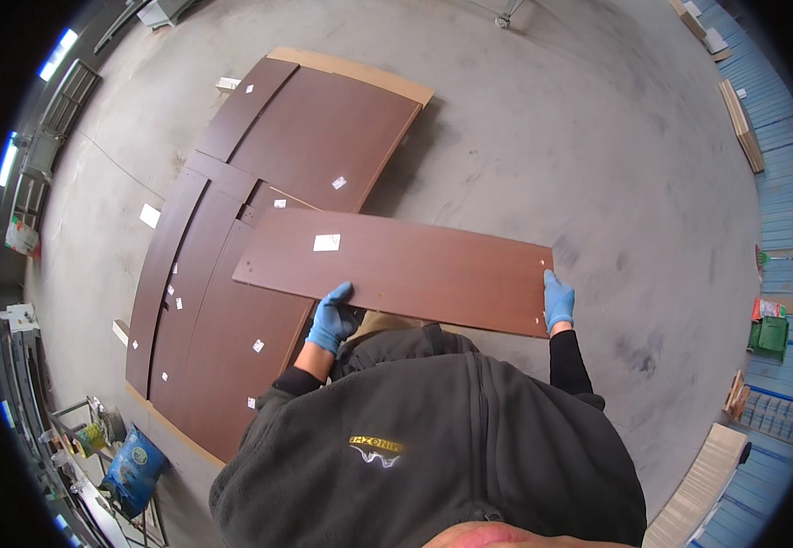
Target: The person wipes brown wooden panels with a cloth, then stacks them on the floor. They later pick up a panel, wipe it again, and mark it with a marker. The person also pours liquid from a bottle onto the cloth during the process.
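A long reddish-brown wooden board (415, 269) lies across in front of my body, with a white label near its left end. My left hand (333, 320), in a blue glove, grips its near long edge, the thumb on top and the other fingers hidden below. At the board's right end my right hand (558, 301), also in a blue glove, is closed on the short edge. The board's left part overlaps a stack of brown panels (250, 310), which carries several small white labels. Whether the board touches the stack, I cannot tell.
Cardboard (360, 73) shows under the stack's far edge. A blue bag (134, 470) stands at the lower left by metal racks. Along the blue wall at the right are a green bin (769, 338), flat cartons (703, 484) and long boards (741, 126). Grey concrete floor (597, 164) surrounds the stack.
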The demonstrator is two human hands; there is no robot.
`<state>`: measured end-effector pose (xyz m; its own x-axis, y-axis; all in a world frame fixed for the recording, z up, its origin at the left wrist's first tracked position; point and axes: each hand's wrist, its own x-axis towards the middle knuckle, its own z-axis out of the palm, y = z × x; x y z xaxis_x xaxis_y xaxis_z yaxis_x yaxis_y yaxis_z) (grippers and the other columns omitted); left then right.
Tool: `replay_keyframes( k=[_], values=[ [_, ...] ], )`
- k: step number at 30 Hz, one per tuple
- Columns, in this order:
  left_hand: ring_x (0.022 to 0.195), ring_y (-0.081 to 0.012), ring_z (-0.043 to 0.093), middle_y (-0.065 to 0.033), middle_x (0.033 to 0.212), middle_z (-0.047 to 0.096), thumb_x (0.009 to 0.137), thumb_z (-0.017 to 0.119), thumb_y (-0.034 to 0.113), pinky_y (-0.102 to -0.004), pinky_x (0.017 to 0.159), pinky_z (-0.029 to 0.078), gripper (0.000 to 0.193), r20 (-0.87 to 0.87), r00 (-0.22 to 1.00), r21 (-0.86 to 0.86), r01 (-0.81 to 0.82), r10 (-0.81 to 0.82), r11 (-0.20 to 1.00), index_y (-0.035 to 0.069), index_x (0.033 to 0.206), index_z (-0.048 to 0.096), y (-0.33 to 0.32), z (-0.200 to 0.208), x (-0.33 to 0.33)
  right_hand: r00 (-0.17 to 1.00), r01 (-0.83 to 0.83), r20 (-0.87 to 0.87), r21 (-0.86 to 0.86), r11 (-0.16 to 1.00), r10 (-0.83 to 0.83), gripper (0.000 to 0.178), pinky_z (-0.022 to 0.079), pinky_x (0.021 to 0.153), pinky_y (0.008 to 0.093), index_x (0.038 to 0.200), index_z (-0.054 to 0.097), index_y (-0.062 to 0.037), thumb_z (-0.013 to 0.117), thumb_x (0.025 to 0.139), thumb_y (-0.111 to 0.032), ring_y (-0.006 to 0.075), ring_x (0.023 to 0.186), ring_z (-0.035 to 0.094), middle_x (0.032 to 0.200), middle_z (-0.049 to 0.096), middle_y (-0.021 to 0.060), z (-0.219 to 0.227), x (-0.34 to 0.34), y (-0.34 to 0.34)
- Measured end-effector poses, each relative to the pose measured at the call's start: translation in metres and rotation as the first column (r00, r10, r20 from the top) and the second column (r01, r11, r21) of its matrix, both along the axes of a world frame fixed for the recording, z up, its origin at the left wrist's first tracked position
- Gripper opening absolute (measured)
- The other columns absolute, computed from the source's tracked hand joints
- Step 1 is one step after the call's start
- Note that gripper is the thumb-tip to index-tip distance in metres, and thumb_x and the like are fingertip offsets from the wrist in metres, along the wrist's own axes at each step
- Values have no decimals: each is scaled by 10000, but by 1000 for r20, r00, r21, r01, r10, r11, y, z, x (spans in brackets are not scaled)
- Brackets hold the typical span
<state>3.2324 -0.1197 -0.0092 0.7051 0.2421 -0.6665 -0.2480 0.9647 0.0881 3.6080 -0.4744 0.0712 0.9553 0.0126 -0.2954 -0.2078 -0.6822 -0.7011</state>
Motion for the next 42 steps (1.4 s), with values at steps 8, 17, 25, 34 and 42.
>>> replay_keyframes(
  k=[8, 17, 25, 34, 42],
  values=[
    [1190, -290, 729, -78, 1275, 775, 983, 739, 110, -495, 1112, 571, 304, -17, 999, -30, -30, 29, 999, 76, 1285, 722, 94, 16, 257, 995, 76, 52, 195, 978, -88, 370, 512, 732, 397, 1087, 781, 42, 686, 1053, -313, 156, 793, 589, 908, 718, 8, -7, 253, 96],
    [1201, -323, 723, -129, 1292, 761, 990, 725, 106, -492, 1124, 577, 316, -85, 908, -165, -419, 410, 893, 30, 1296, 705, 166, -29, 504, 956, -280, -61, 104, 954, 288, 381, 455, 686, 352, 1001, 740, 67, 652, 1077, -296, 113, 771, 537, 832, 611, -34, -1, 583, 289],
    [1255, -329, 686, -100, 1340, 743, 965, 743, 112, -502, 1167, 535, 363, -160, 741, -176, -671, 652, 720, 66, 1322, 694, 239, -81, 655, 862, -498, -10, 173, 850, 507, 387, 513, 794, 330, 1133, 768, 75, 663, 1075, -292, 127, 860, 596, 965, 724, 7, -24, 768, 518],
    [1271, -336, 673, -106, 1365, 728, 956, 760, 90, -497, 1201, 505, 403, -197, 656, -211, -754, 729, 622, 88, 1350, 677, 415, -90, 819, 834, -543, -5, 169, 823, 552, 354, 475, 720, 329, 1050, 774, 56, 686, 1058, -288, 108, 784, 548, 867, 665, -24, -7, 918, 730],
    [1247, -325, 676, -117, 1332, 739, 1000, 712, 163, -490, 1153, 504, 317, -198, 518, -72, -855, 832, 514, 64, 1300, 695, 557, -118, 974, 793, -576, -122, 171, 800, 597, 424, 366, 603, 364, 751, 637, -29, 687, 1066, -310, 109, 675, 446, 728, 544, -45, -63, 1075, 923]
  ],
)
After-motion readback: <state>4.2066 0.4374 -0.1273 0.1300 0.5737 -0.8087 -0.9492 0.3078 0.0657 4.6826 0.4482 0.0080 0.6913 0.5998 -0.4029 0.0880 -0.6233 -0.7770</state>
